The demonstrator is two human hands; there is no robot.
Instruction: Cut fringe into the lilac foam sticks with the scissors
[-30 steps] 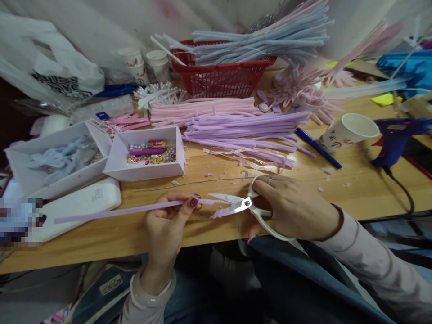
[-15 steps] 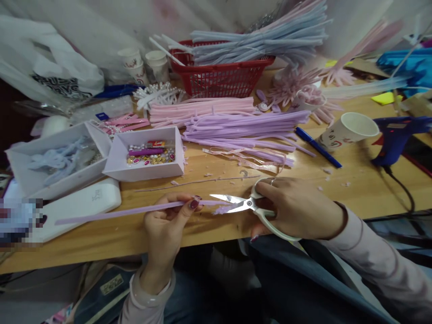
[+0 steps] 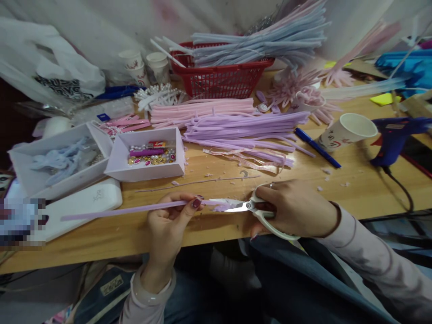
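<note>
Between the thumb and fingers of my left hand (image 3: 170,220) is a lilac pipe cleaner (image 3: 124,210), its long end reaching left over a white case. My right hand (image 3: 297,209) grips white-handled scissors (image 3: 249,205) by the finger loops. Their blades point left and lie nearly closed at the pipe cleaner's right end, just past my left fingertips. Lilac fuzz clings around the blades there. A thin, bare-looking lilac stem (image 3: 199,181) lies on the table behind my hands, among small scraps of fluff.
Behind lie bundles of lilac pipe cleaners (image 3: 246,126) and pink ones (image 3: 202,110), with a red basket (image 3: 222,78) further back. Two white boxes (image 3: 145,170) of beads and trimmings stand left. At right are a blue pen (image 3: 317,147), a paper cup (image 3: 349,130) and a corded glue gun (image 3: 388,144).
The scissor blades opened wider apart, then came nearly together at the fuzzy end of the pipe cleaner. My left hand keeps its pinch, almost still.
</note>
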